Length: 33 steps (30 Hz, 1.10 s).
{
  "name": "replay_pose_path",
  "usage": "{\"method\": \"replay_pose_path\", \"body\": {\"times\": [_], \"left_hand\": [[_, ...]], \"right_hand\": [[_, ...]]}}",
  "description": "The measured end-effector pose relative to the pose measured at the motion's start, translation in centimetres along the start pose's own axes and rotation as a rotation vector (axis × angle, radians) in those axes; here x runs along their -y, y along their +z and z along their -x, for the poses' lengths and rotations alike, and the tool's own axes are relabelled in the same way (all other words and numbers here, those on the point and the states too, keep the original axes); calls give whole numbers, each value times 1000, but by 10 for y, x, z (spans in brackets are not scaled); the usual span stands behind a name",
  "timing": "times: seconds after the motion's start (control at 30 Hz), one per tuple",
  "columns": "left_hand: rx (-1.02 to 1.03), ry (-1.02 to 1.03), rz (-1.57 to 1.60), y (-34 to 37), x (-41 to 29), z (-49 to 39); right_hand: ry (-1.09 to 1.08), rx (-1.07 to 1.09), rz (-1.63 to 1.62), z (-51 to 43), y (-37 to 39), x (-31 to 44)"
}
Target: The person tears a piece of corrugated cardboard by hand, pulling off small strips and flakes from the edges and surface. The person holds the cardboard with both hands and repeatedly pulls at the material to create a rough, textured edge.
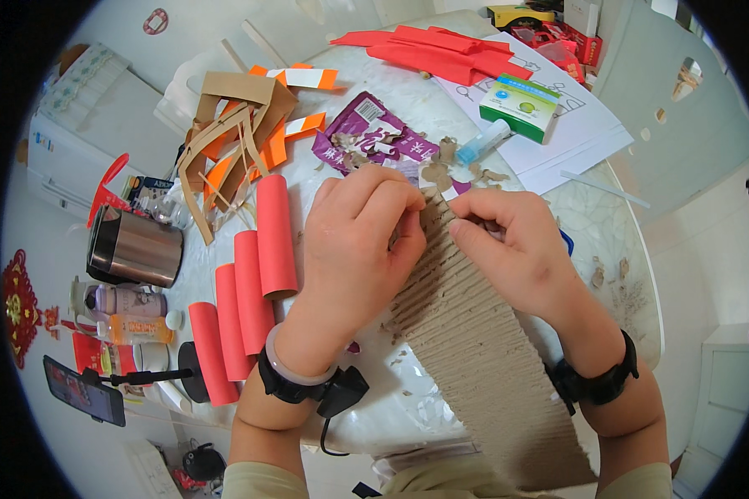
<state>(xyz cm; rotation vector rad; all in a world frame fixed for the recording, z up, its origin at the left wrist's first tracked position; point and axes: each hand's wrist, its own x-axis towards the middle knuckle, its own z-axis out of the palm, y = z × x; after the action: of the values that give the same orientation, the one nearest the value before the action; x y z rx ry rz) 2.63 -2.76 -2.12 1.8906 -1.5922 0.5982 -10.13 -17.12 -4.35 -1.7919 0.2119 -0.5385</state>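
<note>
A long strip of corrugated cardboard point(474, 337), its ridges exposed, runs from the middle of the marble-patterned table down towards my lap. At its far end my left hand point(365, 231) pinches the left edge between thumb and fingers. Opposite it, my right hand point(515, 243) grips the right edge near the same end, fingertips curled. Torn paper scraps point(437, 174) lie just beyond my fingers, beside a torn purple package point(374, 134). Red paper tubes point(276, 237) in several lengths lie side by side left of my left hand.
Cut brown and orange cardboard point(237, 137) is piled at the far left. Red paper point(437, 53), white drawing sheets point(574, 143), a green box point(519, 107) and a glue stick point(484, 142) lie beyond my hands. A metal kettle point(137, 243), bottles and a phone on a stand point(84, 390) line the left.
</note>
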Motion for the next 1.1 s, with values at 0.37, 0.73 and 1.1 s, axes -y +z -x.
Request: {"method": "replay_pose_path", "body": {"times": [0.37,0.73,1.1], "left_hand": [[16,-12,-94,-3,-16,2],[7,29,-139,2,-13,-1],[66,-171,78,3,-2,1]], "right_hand": [[7,15,5,3,5,8],[-170,-30,105,4,9,4],[12,43,-22,1,0,3]]}}
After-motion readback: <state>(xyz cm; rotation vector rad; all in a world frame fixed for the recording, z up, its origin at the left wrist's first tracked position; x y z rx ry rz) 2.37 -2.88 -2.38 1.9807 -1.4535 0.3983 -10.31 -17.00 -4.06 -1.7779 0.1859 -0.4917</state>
